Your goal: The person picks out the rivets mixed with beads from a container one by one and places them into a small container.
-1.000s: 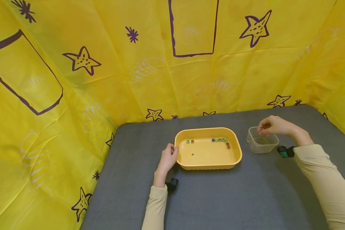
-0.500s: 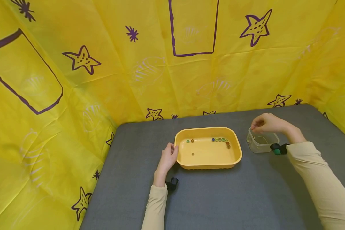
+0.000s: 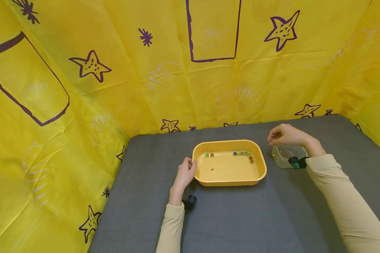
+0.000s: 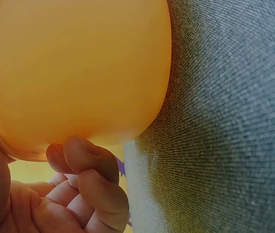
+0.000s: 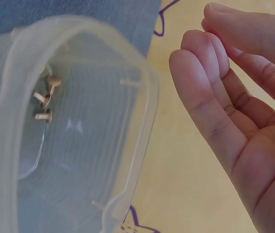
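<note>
My left hand (image 3: 185,174) grips the left end of a yellow plastic tray (image 3: 231,174); the left wrist view shows curled fingers (image 4: 96,162) against its outer wall. Glass marbles (image 3: 251,159) lie along the tray's back and right side, two more at back left, and a tiny metal piece (image 3: 212,169) on its floor. My right hand (image 3: 285,135) is above the left side of a clear plastic container (image 3: 280,162), its thumb and fingertips close together. I cannot tell whether they pinch anything. Several small copper-coloured rivets (image 5: 44,115) lie inside the container.
Both containers stand on a grey cloth-covered table (image 3: 234,218). A yellow curtain (image 3: 123,45) with purple starfish drawings hangs behind and at the sides. Black wrist cameras (image 3: 190,202) sit on both wrists.
My right hand has come up out of the clear container and moved left past its edge, toward the yellow tray. The left hand and the tray stay in place.
</note>
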Demonstrator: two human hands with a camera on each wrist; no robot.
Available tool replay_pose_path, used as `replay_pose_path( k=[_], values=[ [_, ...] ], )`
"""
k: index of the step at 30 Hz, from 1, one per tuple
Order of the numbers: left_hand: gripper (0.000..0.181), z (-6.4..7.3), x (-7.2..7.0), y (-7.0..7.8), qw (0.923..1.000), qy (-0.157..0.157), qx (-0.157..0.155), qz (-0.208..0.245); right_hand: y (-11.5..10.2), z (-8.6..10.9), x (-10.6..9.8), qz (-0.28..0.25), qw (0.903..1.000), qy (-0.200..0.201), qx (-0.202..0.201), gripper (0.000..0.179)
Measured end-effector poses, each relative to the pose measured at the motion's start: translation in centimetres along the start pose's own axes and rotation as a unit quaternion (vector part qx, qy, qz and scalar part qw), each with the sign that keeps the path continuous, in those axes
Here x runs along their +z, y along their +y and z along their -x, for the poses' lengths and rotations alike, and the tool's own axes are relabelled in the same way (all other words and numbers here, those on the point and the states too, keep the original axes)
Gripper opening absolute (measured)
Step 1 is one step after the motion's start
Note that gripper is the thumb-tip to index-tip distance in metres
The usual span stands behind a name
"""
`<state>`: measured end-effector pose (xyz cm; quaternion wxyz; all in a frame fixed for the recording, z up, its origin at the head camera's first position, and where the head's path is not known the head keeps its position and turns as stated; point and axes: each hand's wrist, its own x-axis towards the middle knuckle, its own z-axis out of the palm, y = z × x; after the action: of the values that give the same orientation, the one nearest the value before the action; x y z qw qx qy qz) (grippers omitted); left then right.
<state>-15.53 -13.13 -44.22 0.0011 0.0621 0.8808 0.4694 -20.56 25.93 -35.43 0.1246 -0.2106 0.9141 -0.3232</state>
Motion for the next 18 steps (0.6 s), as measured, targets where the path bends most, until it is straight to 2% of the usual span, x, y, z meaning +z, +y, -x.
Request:
replay_pose_path(
  k=[8,18],
  values=[
    [0.022,0.0,0.0,-0.1,1.0,0.0,-0.003,0.002,-0.9,-1.0,0.7,0.013,0.9994,0.006,-0.031,0.004],
    [0.022,-0.1,0.0,0.0,0.9999,-0.002,-0.012,-0.002,-1.7,-2.4,1.5,0.008,0.9992,-0.012,-0.038,0.007]
  ],
)
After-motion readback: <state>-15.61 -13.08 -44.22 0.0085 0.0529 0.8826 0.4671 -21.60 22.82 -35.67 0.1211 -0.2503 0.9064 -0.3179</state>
